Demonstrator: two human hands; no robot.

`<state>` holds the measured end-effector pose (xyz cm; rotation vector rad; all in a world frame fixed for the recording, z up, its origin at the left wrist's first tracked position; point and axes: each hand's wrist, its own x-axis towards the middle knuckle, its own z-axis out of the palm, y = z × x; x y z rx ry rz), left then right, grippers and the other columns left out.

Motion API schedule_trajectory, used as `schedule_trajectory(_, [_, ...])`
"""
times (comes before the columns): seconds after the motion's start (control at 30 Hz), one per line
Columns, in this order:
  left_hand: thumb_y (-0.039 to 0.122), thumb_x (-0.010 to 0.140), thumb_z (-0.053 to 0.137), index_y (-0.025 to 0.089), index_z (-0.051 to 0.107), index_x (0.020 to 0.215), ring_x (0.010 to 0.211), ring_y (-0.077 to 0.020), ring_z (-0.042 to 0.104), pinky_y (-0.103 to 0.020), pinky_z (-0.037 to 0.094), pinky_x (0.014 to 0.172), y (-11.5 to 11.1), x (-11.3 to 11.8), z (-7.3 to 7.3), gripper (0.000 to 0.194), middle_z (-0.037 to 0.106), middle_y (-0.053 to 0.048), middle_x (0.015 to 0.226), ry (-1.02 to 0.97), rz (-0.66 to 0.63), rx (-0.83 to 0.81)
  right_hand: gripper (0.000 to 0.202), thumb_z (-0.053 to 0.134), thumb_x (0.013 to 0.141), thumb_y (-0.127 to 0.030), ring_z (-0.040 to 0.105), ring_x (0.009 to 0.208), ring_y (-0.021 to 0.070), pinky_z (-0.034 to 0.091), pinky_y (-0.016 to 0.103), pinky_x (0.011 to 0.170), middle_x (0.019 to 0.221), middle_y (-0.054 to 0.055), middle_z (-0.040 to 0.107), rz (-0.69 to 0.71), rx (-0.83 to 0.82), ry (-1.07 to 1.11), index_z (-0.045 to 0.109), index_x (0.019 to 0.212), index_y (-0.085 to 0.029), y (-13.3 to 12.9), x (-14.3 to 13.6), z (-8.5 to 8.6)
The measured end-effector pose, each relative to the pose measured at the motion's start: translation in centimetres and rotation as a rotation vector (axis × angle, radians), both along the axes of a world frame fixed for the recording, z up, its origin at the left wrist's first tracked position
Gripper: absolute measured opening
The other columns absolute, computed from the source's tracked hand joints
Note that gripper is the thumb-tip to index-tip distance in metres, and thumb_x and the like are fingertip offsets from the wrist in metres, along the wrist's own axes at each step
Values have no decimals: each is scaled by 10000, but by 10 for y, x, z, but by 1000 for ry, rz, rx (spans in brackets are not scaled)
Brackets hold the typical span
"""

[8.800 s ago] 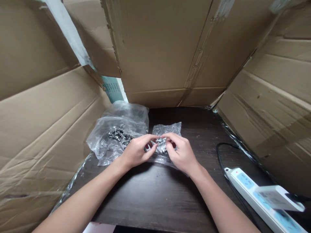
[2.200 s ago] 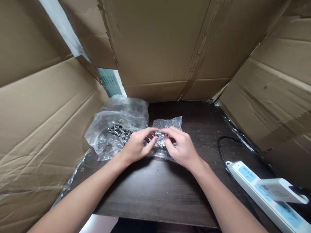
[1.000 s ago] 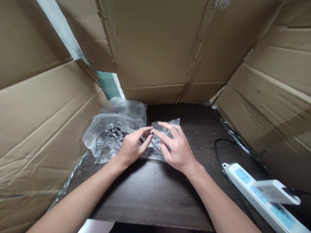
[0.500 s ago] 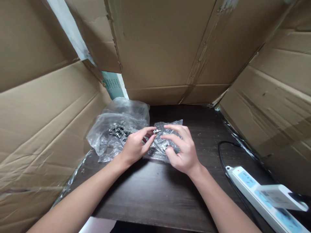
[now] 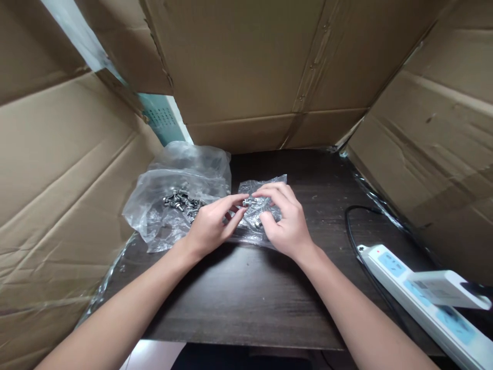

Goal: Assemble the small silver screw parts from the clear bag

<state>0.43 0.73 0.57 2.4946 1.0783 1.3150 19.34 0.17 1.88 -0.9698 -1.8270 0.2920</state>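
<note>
Between the thumb and fingertips of my left hand [image 5: 211, 221] is a small silver metal fitting [image 5: 248, 203], held roughly sideways with its end pointing right. My right hand [image 5: 285, 218] is just to its right, thumb apart from the curled fingers. Its index fingertip is close to the fitting's free end; whether they touch I cannot tell. Under both hands lies a small clear plastic bag [image 5: 246, 235]. Another small metal piece [image 5: 258, 224] shows by the right thumb tip, partly hidden. On the left, a larger clear bag [image 5: 142, 203] bears a pile of small metal fittings [image 5: 181, 199].
A white power strip [image 5: 408, 293] with a white plug-in adapter [image 5: 439, 289] runs along the right side. Its black cable [image 5: 348, 231] curves over the dark table [image 5: 239, 298]. Cardboard walls [image 5: 246, 67] enclose the back and both sides.
My right fingers have come nearer to the fitting, its index fingertip now close to the free end. My left hand still holds it. The whole view has shifted slightly.
</note>
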Motion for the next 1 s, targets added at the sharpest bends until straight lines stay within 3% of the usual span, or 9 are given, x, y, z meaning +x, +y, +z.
schedule_trajectory(0.3, [177, 951, 608, 125, 631, 1198, 753, -113, 711, -201, 599, 699, -1, 1, 1, 254, 753, -65, 1009, 21, 2, 9, 279, 482, 753, -36, 588, 970, 244, 498, 410, 891, 988, 74, 632, -51, -10, -50, 665, 887, -199, 0, 0, 0])
schedule_trajectory(0.53, [169, 947, 603, 123, 630, 1193, 744, -116, 709, -204, 597, 693, 0, -1, 0, 252, 752, -61, 975, 9, 1, 11, 269, 477, 777, -39, 594, 941, 224, 497, 375, 867, 959, 71, 614, 21, -15, -20, 652, 918, -187, -2, -2, 4])
schedule_trajectory(0.8, [181, 956, 593, 131, 622, 1195, 753, -128, 716, -210, 599, 677, 0, -3, 2, 246, 750, -67, 962, -3, 1, 9, 117, 523, 915, -163, 568, 941, 229, 458, 377, 861, 950, 64, 633, 6, -96, -78, 636, 912, -191, 0, -2, -2])
schedule_trajectory(1.0, [191, 963, 570, 140, 612, 1198, 754, -132, 711, -215, 587, 670, -1, -3, 0, 244, 742, -63, 941, 29, -22, -29, 177, 452, 976, -202, 530, 793, 186, 411, 324, 725, 817, 30, 591, 80, -215, -112, 560, 837, -195, -1, 0, 1])
